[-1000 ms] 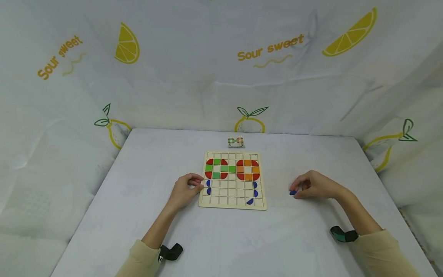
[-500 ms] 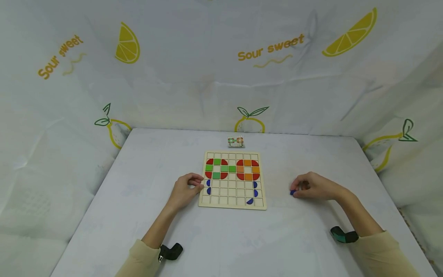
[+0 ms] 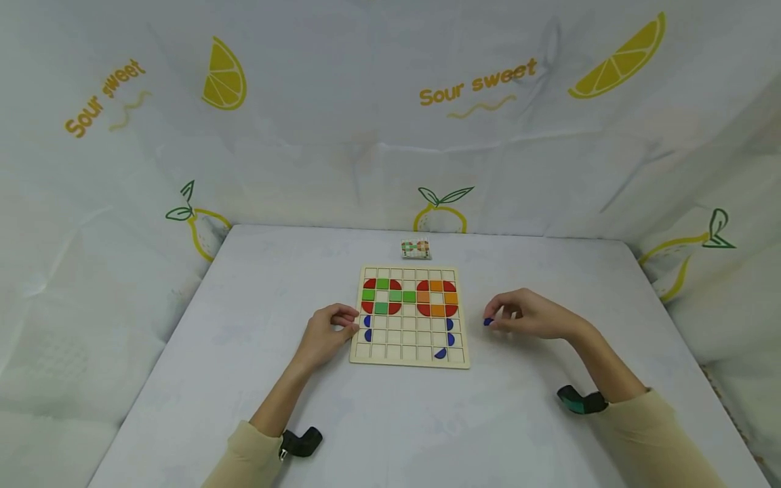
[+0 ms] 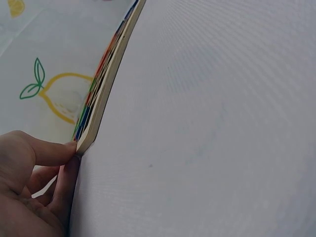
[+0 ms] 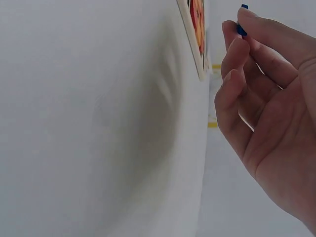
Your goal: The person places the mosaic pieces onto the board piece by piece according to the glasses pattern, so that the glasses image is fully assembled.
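A square wooden grid board [image 3: 394, 352] lies on the table, with red, green and orange pieces in its upper rows and several blue half-round pieces lower down at both sides. At its left edge is my left hand [image 3: 325, 339]; in the left wrist view the thumb and a finger pinch the board's edge [image 4: 90, 137]. My right hand [image 3: 537, 314] is raised to the right of the board. Between its thumb and index fingertip it pinches a small blue piece [image 5: 241, 28], mostly covered by the fingers, so its full shape is hidden.
A small pattern card [image 3: 416, 249] showing a similar coloured design stands behind the board. The white table [image 3: 390, 427] ends at a white curtain [image 3: 342, 169] printed with lemons. A black wrist camera [image 3: 302, 442] is strapped to the left wrist, another [image 3: 582, 400] to the right.
My right hand has moved left and away from me, towards the board, still pinching the blue piece. The left hand and the board stay where they were.
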Available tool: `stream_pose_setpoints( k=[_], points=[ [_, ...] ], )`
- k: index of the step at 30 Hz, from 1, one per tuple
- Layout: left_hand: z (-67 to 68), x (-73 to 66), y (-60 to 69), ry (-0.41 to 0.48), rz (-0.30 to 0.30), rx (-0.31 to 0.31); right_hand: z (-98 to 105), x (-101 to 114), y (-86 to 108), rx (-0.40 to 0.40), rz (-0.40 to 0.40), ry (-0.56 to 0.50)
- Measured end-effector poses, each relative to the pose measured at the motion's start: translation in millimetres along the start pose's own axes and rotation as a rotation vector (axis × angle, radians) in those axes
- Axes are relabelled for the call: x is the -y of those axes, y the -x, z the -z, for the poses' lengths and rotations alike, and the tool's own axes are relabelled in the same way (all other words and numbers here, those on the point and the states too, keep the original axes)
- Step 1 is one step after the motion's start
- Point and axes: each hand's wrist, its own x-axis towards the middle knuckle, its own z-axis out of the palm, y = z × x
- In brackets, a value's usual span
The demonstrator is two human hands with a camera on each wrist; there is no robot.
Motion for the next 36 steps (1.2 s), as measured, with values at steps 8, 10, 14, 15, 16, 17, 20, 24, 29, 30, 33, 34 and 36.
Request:
stream_pose_setpoints(
  k=[8,10,14,15,16,17,20,24,29,30,33,34,36],
  points=[
    [1.2,-1.1,1.0,0.011,0.006,0.004,-10.1,19.6,-35.3,0.030,0.081,-0.022],
    [1.5,-2.0,1.2,0.011,0.007,0.004,-13.1,24.0,-44.2,0.048,0.104,-0.029],
    [1.9,-3.1,0.7,0.003,0.008,0.002,-20.9,33.8,-62.9,0.071,0.141,-0.044],
    [1.8,-3.3,0.6,0.001,0.007,0.003,-23.1,36.7,-67.5,0.078,0.148,-0.050],
    [1.7,-3.2,0.4,0.000,0.006,0.003,-25.5,40.0,-72.1,0.085,0.159,-0.053],
    [1.6,-3.0,0.3,0.000,0.005,0.003,-28.0,43.3,-76.7,0.094,0.167,-0.058],
    [1.2,-2.0,0.2,0.001,0.004,0.005,-35.1,54.1,-89.9,0.130,0.198,-0.064],
    [0.7,-1.3,0.7,-0.001,0.003,0.007,-44.1,66.0,-107.0,0.172,0.242,-0.057],
    [0.8,-1.5,-0.4,-0.001,0.010,0.008,-56.8,73.6,-127.7,0.230,0.266,-0.088],
    [0.8,-1.4,-0.7,0.000,0.012,0.009,-59.6,74.7,-131.4,0.244,0.271,-0.091],
    [0.9,-1.0,-0.9,0.003,0.015,0.012,-68.1,77.2,-141.4,0.287,0.277,-0.092],
    [1.0,-1.0,-0.9,0.005,0.015,0.012,-70.7,78.2,-144.3,0.301,0.277,-0.091],
    [1.1,-1.0,-1.0,0.008,0.013,0.012,-75.5,81.1,-148.8,0.331,0.276,-0.093]
  ],
)
